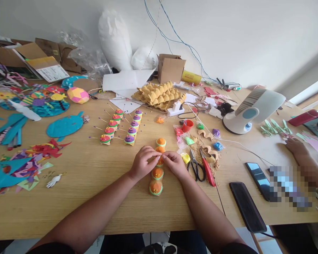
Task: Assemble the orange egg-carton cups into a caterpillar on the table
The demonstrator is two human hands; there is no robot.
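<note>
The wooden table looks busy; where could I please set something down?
The table is bare between the glove charm and left hand, and between the red tool and black phone. It is crowded around the scissors and paper scraps.

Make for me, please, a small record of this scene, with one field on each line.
Left hand: left hand, fingertips close to the other hand's; anything pinched is too small to tell
Right hand: right hand, above the orange bumpy row
Finished-looking rows: red row and purple row, both stuck with pins
Tools: scissors beside a red-handled tool
Back of table: yellow egg trays
Right side: white fan; another person's hand
</note>
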